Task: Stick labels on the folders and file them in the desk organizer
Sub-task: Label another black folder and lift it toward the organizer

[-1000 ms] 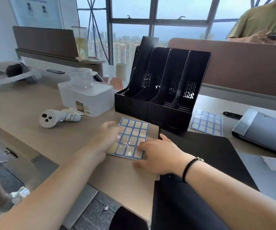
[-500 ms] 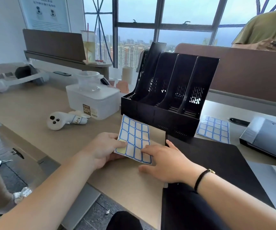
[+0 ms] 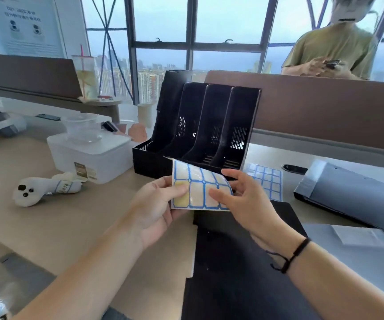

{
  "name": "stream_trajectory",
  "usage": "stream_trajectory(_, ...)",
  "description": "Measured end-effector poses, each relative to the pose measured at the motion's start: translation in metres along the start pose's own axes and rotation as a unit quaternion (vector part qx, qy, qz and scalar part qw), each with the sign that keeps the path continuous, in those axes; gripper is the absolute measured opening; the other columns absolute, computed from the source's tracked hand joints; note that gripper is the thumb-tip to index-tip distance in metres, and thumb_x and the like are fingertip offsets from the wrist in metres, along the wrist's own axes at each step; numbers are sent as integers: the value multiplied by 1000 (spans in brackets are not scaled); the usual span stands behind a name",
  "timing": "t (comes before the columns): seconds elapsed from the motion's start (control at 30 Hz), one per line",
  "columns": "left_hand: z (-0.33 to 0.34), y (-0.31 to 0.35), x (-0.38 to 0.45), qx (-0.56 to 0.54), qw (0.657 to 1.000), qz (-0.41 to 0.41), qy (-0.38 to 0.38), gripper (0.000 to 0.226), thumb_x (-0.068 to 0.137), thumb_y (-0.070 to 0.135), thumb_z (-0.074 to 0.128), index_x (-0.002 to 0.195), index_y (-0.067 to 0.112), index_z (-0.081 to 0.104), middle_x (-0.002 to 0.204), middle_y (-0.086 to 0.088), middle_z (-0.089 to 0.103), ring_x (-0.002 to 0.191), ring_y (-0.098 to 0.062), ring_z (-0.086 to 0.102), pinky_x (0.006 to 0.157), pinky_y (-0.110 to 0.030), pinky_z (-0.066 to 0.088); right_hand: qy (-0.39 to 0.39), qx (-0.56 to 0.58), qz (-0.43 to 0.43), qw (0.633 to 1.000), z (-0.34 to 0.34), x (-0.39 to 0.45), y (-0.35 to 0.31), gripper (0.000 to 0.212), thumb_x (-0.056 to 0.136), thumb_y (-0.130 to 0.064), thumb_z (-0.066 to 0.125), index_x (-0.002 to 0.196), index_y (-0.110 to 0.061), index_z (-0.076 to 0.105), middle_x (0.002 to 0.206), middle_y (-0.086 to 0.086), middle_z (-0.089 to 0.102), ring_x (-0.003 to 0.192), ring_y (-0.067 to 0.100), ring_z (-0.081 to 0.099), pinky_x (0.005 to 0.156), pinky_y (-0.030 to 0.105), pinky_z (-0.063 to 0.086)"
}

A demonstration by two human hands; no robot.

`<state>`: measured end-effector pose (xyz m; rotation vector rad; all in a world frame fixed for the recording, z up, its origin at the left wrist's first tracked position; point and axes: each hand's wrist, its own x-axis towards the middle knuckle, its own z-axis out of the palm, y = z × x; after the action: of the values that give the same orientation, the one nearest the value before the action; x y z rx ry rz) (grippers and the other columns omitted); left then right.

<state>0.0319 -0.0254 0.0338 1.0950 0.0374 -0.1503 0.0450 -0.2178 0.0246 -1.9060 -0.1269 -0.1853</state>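
The label sheet [image 3: 200,188], flat on the desk [image 3: 59,222] a moment ago, has been lifted before the black desk organizer [image 3: 200,132], pinched by the left hand [image 3: 156,209] while the right hand [image 3: 244,199] bends its edge, so peeling can likely begin.

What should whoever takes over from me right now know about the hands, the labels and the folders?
Left hand: grips the label sheet by its left edge, thumb on the front.
Right hand: fingers curl round the sheet's right edge, bending it.
The sheet is held up off the desk, in front of the black desk organizer; one cell at lower left looks already empty.
A second label sheet lies flat right of the organizer.
Black folder lies on the desk under the right wrist; grey folder is at far right.
Done: sheet picked up.
Left: peel a label, stick one on each folder, file them; the organizer's visible slots look empty.
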Motion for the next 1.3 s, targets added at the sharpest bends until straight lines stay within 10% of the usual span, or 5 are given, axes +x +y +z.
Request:
stream_trajectory(0.37, 94, -39, 42, 131, 987, -2, -96, 31, 88, -3, 67, 116, 10, 68, 106, -11, 77, 98, -28, 74, 83, -39, 59, 100, 34, 9, 994, -82, 14, 30, 27, 82, -27, 80, 105, -35, 70, 95, -11, 74, 80, 2, 69, 72, 22, 52)
stream_trajectory(0.5, 113, -54, 65, 144, 983, -16, -109, 25, 91, -2, 61, 113, 7, 71, 104, -14, 77, 98, -27, 74, 83, -34, 59, 124, -120, -29, 985, -96, 25, 49, 23, 82, -40, 78, 102, -45, 70, 132, -16, 49, 123, -2, 47, 96, 8, 33)
stream_trajectory(0.57, 115, -62, 74, 150, 982, -22, -113, 23, 93, -2, 59, 110, 5, 72, 103, -14, 77, 98, -27, 74, 84, -34, 57, 143, -164, -45, 975, -98, 26, 59, 22, 81, -45, 77, 103, -44, 73, 132, -19, 48, 127, 2, 44, 108, 23, 34)
stream_trajectory(0.7, 110, -72, 81, 168, 978, -22, -125, 23, 95, 1, 56, 108, 5, 75, 107, -14, 76, 103, -28, 72, 95, -42, 53, 201, -223, -109, 948, -89, 23, 79, 28, 79, -52, 75, 105, -42, 75, 109, -19, 56, 107, 6, 46, 99, 39, 42)
stream_trajectory(1.3, 101, -72, 74, 175, 970, -17, -166, 26, 99, 9, 52, 116, 8, 71, 112, -12, 75, 107, -25, 71, 97, -42, 54, 263, -234, -229, 908, -79, 13, 76, 25, 80, -49, 70, 90, -28, 81, 83, -14, 64, 83, 4, 53, 86, 28, 39)
